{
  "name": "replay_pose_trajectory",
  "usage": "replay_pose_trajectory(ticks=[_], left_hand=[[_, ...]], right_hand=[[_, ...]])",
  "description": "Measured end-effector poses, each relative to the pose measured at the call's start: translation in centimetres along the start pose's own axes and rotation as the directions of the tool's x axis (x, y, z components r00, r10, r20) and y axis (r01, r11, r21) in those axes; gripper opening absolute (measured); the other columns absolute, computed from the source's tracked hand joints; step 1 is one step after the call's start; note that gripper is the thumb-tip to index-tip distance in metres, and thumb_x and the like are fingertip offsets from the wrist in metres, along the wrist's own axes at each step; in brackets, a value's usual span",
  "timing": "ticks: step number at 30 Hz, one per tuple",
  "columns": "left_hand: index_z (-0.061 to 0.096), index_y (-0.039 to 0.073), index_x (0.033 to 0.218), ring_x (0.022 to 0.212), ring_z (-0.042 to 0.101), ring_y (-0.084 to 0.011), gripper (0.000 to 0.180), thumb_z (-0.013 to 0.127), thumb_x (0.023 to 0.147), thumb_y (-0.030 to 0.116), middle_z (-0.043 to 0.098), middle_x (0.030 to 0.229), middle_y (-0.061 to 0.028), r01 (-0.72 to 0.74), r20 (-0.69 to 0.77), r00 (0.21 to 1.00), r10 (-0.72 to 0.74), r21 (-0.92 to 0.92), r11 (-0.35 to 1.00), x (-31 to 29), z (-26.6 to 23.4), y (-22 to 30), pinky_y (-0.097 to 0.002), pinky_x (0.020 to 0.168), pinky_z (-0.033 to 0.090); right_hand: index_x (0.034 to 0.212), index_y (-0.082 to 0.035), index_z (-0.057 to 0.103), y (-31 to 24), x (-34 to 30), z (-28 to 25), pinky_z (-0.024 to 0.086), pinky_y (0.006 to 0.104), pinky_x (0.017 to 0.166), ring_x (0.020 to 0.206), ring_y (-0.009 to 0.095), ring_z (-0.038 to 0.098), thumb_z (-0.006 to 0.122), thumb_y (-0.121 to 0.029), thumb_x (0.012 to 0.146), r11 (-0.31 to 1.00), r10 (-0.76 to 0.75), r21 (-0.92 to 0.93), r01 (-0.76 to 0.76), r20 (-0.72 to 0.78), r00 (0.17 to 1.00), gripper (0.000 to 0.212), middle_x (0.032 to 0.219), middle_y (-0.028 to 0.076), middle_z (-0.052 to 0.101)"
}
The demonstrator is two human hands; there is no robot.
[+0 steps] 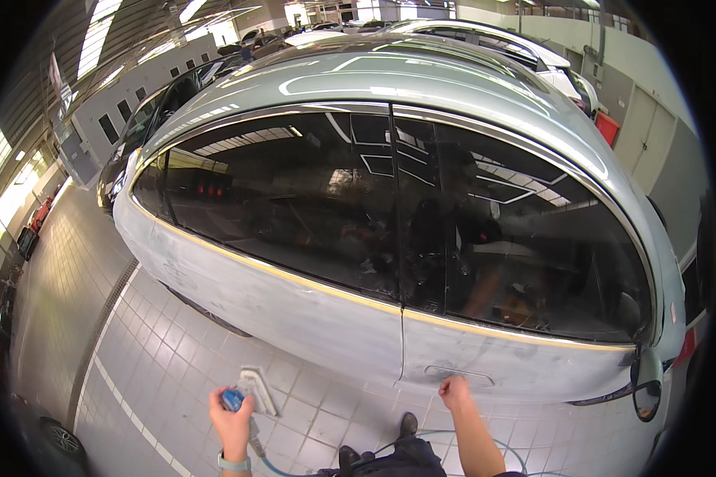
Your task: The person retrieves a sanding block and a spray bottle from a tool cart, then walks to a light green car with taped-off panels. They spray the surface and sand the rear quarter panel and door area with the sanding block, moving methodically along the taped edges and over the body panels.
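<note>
In my left hand (pixel 229 421) is a sander with a blue body (pixel 232 399) and a long flat pad (pixel 258 389), held over the tiled floor, apart from the car. My fingers wrap round its body. My right hand (pixel 454 393) is closed, its fingers curled at the lower edge of the flush door handle (pixel 459 374); what they hold, if anything, is hidden. The car's side panel (pixel 326 326) looks dull, with whitish and grey patches. Yellow masking tape (pixel 294 277) runs along the base of the dark side windows (pixel 286 199).
A blue hose (pixel 274 465) trails from the sander past my shoes (pixel 408 424). The side mirror (pixel 646 397) juts out at the right. A dark car (pixel 151 119) stands beyond at the left, a white car (pixel 525 52) behind. Another car's wheel (pixel 64 437) shows at lower left.
</note>
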State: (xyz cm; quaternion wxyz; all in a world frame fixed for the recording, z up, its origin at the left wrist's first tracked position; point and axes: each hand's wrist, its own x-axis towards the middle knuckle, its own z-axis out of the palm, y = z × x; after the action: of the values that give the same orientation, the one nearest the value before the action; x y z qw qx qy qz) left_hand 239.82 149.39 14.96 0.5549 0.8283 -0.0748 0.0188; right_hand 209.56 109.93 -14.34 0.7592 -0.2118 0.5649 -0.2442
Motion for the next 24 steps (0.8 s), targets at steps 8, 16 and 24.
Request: replay_pose_trajectory(ticks=[8,16,24], left_hand=[[0.063,0.003,0.117,0.071,0.062,-0.0140,0.032,0.080,0.092,0.014,0.062,0.090,-0.0041,0.180,0.084,0.984,-0.159,-0.471,0.864,0.2,5.4,8.4,-0.0335,0.060,0.056],[0.059,0.005,0.106,0.059,0.065,-0.0220,0.031,0.069,0.100,0.034,0.065,0.079,-0.0087,0.190,-0.012,0.970,-0.243,-0.590,0.785,8.6,-2.9,11.4,-0.0392,0.050,0.056],[0.060,-0.004,0.114,0.089,0.061,-0.0204,0.042,0.079,0.091,0.026,0.064,0.098,-0.0116,-0.116,-0.326,0.932,0.157,0.141,0.983,13.5,1.7,0.9,-0.0385,0.082,0.052]], right_hand=[[0.148,-0.020,0.056,17.5,-9.5,2.1,0.044,0.0536,0.112,0.141,0.045,0.049,0.085,-0.040,0.073,-0.173,0.396,-0.448,0.877,0.784,0.478,0.083,0.158,0.020,0.051],[0.111,-0.014,0.081,8.6,-4.3,-10.0,0.055,0.0374,0.086,0.089,0.025,0.071,0.076,-0.053,0.092,0.185,0.630,-0.673,0.717,0.641,0.439,0.044,0.096,0.012,0.078],[0.090,-0.002,0.072,-5.7,-19.9,-11.3,0.045,0.0361,0.062,0.069,0.013,0.049,0.076,-0.032,0.098,0.398,0.011,-0.753,0.524,0.575,0.818,0.032,0.070,0.004,0.056]])
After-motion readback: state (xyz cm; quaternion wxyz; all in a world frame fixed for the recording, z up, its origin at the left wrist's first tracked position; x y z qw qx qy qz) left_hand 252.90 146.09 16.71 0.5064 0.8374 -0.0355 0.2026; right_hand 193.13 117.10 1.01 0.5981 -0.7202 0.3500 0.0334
